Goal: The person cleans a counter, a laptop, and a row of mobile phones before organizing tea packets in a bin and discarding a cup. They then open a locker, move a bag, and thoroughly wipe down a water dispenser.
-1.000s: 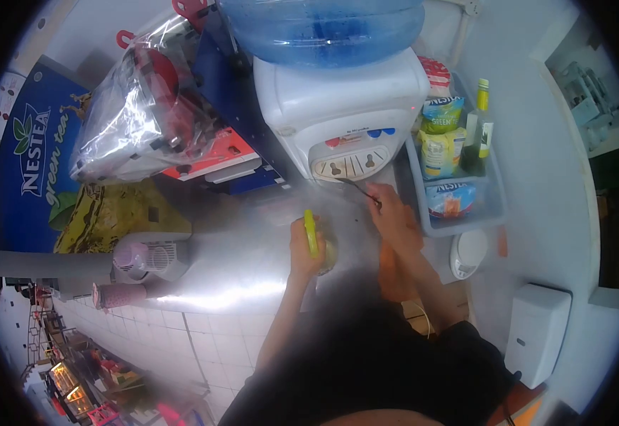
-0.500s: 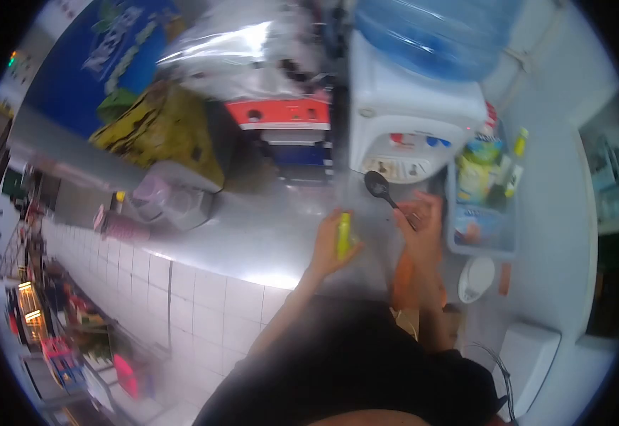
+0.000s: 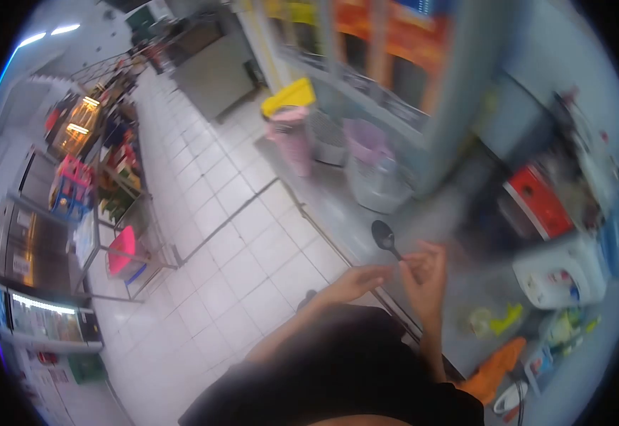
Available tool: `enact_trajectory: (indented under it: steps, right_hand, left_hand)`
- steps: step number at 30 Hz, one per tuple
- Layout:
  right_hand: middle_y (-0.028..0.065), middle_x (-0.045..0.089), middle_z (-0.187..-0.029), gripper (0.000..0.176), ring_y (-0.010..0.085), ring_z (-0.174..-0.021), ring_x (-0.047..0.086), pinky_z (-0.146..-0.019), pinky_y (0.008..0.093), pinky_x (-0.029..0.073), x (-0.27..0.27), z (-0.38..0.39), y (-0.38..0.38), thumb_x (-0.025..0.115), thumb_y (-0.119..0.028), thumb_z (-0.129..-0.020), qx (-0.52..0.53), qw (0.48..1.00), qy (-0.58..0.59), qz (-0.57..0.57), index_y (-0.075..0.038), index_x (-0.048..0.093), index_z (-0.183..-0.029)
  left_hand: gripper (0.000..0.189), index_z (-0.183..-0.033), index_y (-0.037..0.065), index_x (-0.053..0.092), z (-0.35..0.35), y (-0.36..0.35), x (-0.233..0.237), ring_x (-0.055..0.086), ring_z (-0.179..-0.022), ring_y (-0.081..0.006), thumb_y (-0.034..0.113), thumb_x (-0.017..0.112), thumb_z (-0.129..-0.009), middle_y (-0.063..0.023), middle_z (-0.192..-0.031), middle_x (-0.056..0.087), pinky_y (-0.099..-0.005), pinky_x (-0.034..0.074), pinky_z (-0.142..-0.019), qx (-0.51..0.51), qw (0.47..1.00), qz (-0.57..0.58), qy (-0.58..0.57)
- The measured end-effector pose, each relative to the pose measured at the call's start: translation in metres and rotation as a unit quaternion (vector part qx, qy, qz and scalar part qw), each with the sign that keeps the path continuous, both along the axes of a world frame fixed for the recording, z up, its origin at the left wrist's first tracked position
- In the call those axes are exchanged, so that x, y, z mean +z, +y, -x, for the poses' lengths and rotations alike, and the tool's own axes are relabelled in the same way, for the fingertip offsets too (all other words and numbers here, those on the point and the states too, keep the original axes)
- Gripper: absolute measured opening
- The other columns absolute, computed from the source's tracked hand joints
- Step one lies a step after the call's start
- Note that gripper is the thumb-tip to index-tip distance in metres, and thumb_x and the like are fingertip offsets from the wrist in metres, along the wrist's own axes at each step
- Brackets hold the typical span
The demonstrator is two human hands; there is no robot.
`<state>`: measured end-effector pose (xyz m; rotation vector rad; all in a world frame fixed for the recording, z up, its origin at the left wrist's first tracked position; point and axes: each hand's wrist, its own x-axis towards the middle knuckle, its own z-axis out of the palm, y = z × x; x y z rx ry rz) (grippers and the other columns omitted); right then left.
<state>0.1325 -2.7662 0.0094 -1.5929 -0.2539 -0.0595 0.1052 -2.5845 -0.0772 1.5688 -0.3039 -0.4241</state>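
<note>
Released lime-green, handle-shaped object (image 3: pixel 506 319) onto grey metal counter (image 3: pixel 458 291), freeing left hand (image 3: pixel 355 283); gripping black oval-bowled spoon (image 3: pixel 382 235) in right hand (image 3: pixel 425 275).

A white plastic water dispenser (image 3: pixel 554 277) stands near a flat red panel (image 3: pixel 542 202); a pink tapered container (image 3: pixel 295 150) is well apart.

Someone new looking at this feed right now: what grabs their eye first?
Probably the black spoon in the right hand, near the middle of the view. Next, the bright orange cloth at lower right, and the hot-pink object across the tiled floor at left.
</note>
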Motion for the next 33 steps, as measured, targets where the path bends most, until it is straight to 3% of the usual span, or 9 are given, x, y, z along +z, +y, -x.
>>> enact_trajectory:
  steps: [1,8,14,22,26,29,30,32,33]
  right_hand:
    - [0.0126,0.064,-0.096,0.047,0.0107,-0.076,0.06,-0.065,0.0226,0.05,-0.003,-0.006,0.043,0.062,0.01,-0.084,0.027,1.0,0.013,-0.004,-0.001,0.041,-0.124]
    - [0.0156,0.063,-0.099,0.051,0.0173,-0.084,0.066,-0.069,0.0269,0.054,-0.011,-0.042,0.284,0.062,0.01,-0.083,0.192,0.981,-0.001,0.024,-0.001,0.04,-0.127]
    - [0.0162,0.062,-0.1,0.055,0.0182,-0.086,0.065,-0.071,0.0274,0.054,-0.034,-0.112,0.431,0.067,0.006,-0.082,0.232,0.972,-0.007,0.017,0.001,0.038,-0.129]
    - [0.0152,0.062,-0.106,0.051,0.02,-0.09,0.065,-0.072,0.0302,0.053,-0.028,-0.247,0.599,0.066,0.001,-0.084,0.218,0.973,-0.015,0.073,-0.003,0.04,-0.127]
    - [0.0149,0.059,-0.115,0.045,0.0231,-0.097,0.062,-0.076,0.0317,0.053,0.007,-0.319,0.641,0.069,0.002,-0.08,0.094,0.981,-0.168,0.025,-0.005,0.046,-0.119]
    - [0.0224,0.049,-0.121,0.055,0.0282,-0.108,0.054,-0.077,0.0345,0.053,0.076,-0.355,0.607,0.07,0.002,-0.077,-0.028,0.913,-0.407,-0.006,-0.004,0.037,-0.121]
    - [0.0224,0.049,-0.121,0.055,0.0282,-0.108,0.054,-0.077,0.0345,0.053,0.094,-0.347,0.581,0.07,0.002,-0.077,-0.05,0.914,-0.402,0.009,-0.004,0.037,-0.121]
    - [0.0227,0.063,-0.098,0.062,0.0306,-0.105,0.053,-0.083,0.0435,0.053,0.126,-0.319,0.545,0.05,-0.045,-0.09,-0.129,0.855,-0.498,-0.062,-0.017,0.031,-0.142]
    - [0.0222,0.064,-0.102,0.06,0.031,-0.106,0.053,-0.084,0.0461,0.051,0.146,-0.33,0.563,0.042,-0.052,-0.09,-0.186,0.674,-0.669,-0.252,-0.018,0.037,-0.14]
  left_hand:
    - [0.045,-0.134,-0.002,0.05,0.007,0.035,0.006,0.058,-0.118,-0.0281,0.028,0.053,-0.1,-0.0171,-0.128,0.059,-0.0457,0.046,-0.1,0.072,0.99,0.115,0.025]
    - [0.036,-0.121,0.003,0.062,-0.001,0.218,0.036,0.063,-0.108,-0.0215,0.029,0.061,-0.096,-0.0089,-0.121,0.063,-0.039,0.054,-0.088,0.455,0.834,0.253,0.184]
    - [0.034,-0.114,0.004,0.066,-0.068,0.363,0.014,0.064,-0.101,-0.018,0.031,0.063,-0.094,-0.005,-0.112,0.068,-0.0376,0.054,-0.086,0.525,0.802,0.235,0.162]
    - [0.041,-0.119,0.001,0.059,-0.146,0.587,0.016,0.062,-0.108,-0.0241,0.034,0.059,-0.095,-0.0117,-0.109,0.066,-0.0412,0.055,-0.086,0.639,0.741,0.177,0.105]
    - [0.041,-0.126,0.008,0.058,-0.191,0.688,-0.009,0.058,-0.113,-0.025,0.036,0.058,-0.095,-0.0096,-0.121,0.06,-0.04,0.054,-0.085,0.641,0.739,0.158,0.133]
    - [0.047,-0.133,0.008,0.052,-0.252,0.739,-0.033,0.056,-0.114,-0.0293,0.034,0.058,-0.095,-0.011,-0.127,0.055,-0.0427,0.055,-0.086,0.561,0.802,0.1,0.179]
    - [0.048,-0.135,0.008,0.051,-0.273,0.751,-0.048,0.056,-0.114,-0.0301,0.033,0.058,-0.095,-0.0112,-0.128,0.054,-0.0442,0.055,-0.087,0.519,0.828,0.071,0.201]
    - [0.049,-0.137,0.007,0.049,-0.321,0.763,-0.07,0.058,-0.11,-0.0295,0.03,0.06,-0.094,-0.0116,-0.125,0.056,-0.0443,0.056,-0.084,0.462,0.856,0.049,0.229]
    - [0.049,-0.135,0.004,0.05,-0.343,0.766,-0.082,0.06,-0.106,-0.0279,0.026,0.06,-0.093,-0.0121,-0.12,0.057,-0.0415,0.058,-0.08,0.425,0.873,0.035,0.237]
